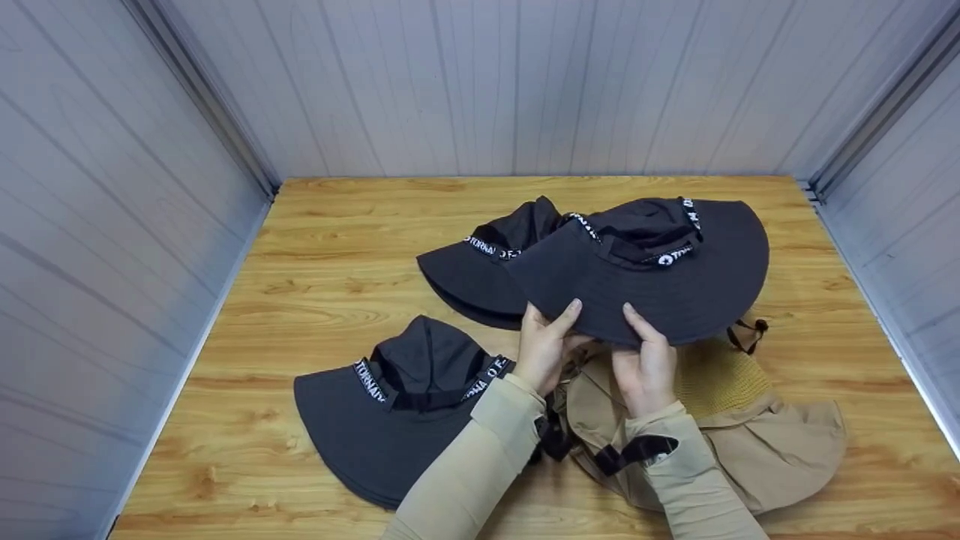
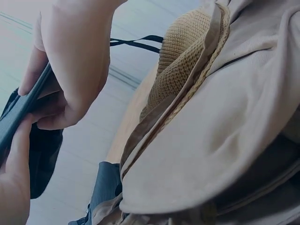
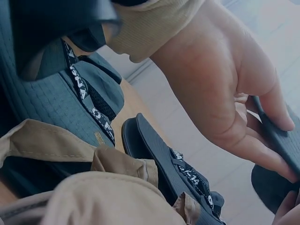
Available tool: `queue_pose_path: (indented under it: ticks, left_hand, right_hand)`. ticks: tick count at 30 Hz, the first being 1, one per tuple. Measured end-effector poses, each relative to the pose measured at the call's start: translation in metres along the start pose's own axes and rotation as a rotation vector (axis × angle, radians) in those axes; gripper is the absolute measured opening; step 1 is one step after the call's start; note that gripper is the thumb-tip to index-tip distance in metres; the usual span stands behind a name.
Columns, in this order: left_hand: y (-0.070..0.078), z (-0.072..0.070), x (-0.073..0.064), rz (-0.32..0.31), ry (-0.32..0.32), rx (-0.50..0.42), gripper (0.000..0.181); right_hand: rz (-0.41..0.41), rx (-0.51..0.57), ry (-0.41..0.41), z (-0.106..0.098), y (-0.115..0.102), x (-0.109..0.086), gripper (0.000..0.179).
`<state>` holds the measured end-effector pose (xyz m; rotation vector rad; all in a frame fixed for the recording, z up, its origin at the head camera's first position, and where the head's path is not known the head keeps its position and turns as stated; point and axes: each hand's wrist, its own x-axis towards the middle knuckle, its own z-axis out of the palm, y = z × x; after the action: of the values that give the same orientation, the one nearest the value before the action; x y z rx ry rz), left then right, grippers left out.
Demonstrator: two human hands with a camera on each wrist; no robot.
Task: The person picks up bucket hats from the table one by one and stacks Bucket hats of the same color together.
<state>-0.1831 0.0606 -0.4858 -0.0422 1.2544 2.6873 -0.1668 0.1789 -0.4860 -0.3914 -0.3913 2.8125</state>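
Observation:
Both hands grip the near edge of the brim of a black wide-brimmed hat [image 1: 645,292], thumbs on top and fingers underneath. The left hand [image 1: 544,349] pinches the brim left of its middle, and the right hand [image 1: 646,367] pinches it a little further right. White lettering runs along the hat's band. Wrist views show this brim held above the table, with the fingers partly hidden beneath it. Behind its left side lies a second black hat [image 1: 469,277], partly covered from view. Under the forearms is a tan hat [image 1: 787,450] with a yellowish woven crown.
Another black hat [image 1: 360,435] lies at the front left, partly behind the left sleeve [image 1: 472,457]. A dark cord [image 1: 750,334] sticks out beside the woven crown. Pale panel walls [image 1: 480,90] enclose the wooden table [image 1: 300,285] at the back and sides.

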Motion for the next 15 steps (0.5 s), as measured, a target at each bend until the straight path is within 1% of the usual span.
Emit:
queue_pose_path:
  ticks: [5, 8, 15]
  left_hand:
    - [0.003, -0.002, 0.002, 0.013, 0.007, 0.013, 0.041]
    - [0.006, -0.003, 0.003, 0.026, 0.013, 0.023, 0.039]
    - [0.011, -0.008, 0.006, 0.039, 0.045, 0.037, 0.039]
  right_hand:
    - [0.063, -0.017, -0.055, 0.000, -0.003, 0.000, 0.032]
    - [0.083, -0.034, -0.075, -0.001, -0.006, 0.001, 0.029]
    - [0.119, 0.006, -0.049, -0.001, -0.015, 0.002, 0.028]
